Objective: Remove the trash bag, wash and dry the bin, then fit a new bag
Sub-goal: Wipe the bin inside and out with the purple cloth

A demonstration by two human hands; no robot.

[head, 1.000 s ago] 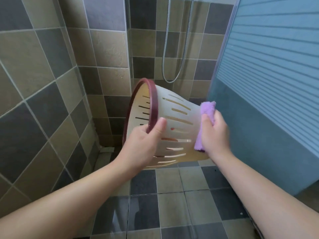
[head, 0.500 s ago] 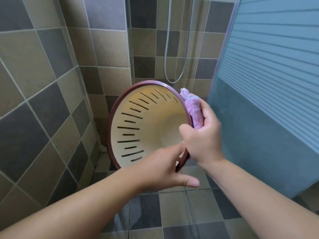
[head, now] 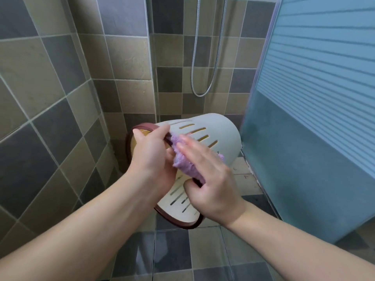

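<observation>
The tiled floor [head: 172,258] (grey and beige squares, glossy) meets the blue shower panel [head: 304,169].

we see a shower hose [head: 205,57] looped against the tiled wall [head: 50,88] | frosted striped glass panel [head: 324,98] at our right | tiled floor [head: 172,256] below, glossy

bin [head: 215,134]: matt slotted plastic | cloth [head: 185,165]: fluffy purple | hose [head: 205,57]: shiny metal | floor tiles [head: 172,256]: glossy

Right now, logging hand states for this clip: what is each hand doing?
Left hand: grips the bin at its dark red rim.
Right hand: fingers straight, presses the purple cloth against the bin.
</observation>
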